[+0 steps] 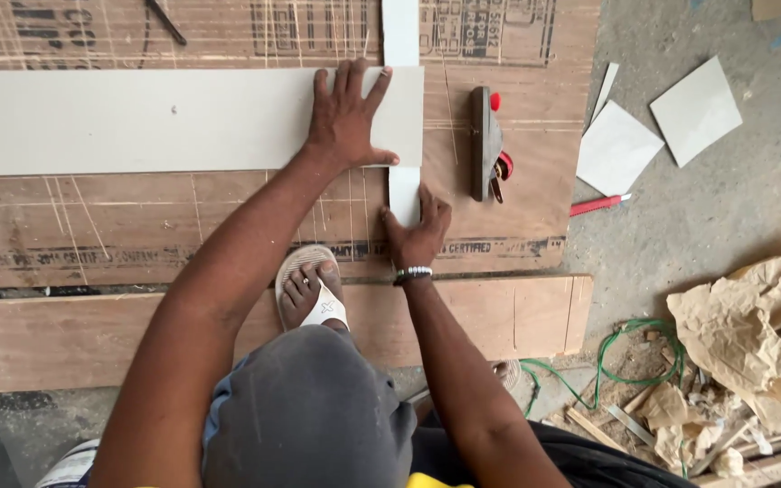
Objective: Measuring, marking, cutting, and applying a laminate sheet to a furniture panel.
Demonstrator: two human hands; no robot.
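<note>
Fingers of the left hand spread flat and press on the right end of a long pale laminate sheet, which lies across a plywood board on the floor. Just right, the right hand closes its fingers on the near end of a narrow white strip crossing the sheet. Further right lie a hand plane, a red pencil and pale offcuts.

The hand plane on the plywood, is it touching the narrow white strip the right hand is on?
Apart. The head view shows bare plywood sheet between the hand plane and the narrow white strip, which the right hand presses.
</note>
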